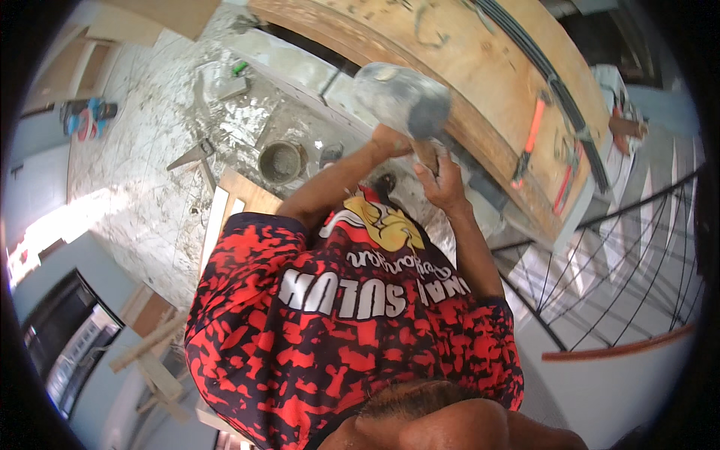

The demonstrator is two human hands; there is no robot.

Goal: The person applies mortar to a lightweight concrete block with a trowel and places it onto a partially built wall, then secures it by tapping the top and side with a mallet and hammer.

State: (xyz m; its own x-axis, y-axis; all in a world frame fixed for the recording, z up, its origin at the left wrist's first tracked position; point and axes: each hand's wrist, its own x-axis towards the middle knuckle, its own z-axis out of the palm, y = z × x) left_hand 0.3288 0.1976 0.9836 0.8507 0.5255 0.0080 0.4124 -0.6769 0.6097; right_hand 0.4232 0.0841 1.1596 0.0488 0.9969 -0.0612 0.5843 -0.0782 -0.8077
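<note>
One bucket (264,172), grey stuff (284,163) inside (seemingly) — right hand (446,184) clenched round mallet (397,96), left hand (391,141) — grip unclear

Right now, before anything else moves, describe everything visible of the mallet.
The mallet has a thick, rounded, barrel-like head, mottled whitish grey with a darker grey end toward the picture's right; it looks like worn rubber, though slightly blurred. Its short visible handle is light brown, apparently wood, gripped by the right hand. The left hand is close beneath the head; whether it touches is unclear. The head appears in front of the wooden panel's edge; contact there cannot be told.
</note>
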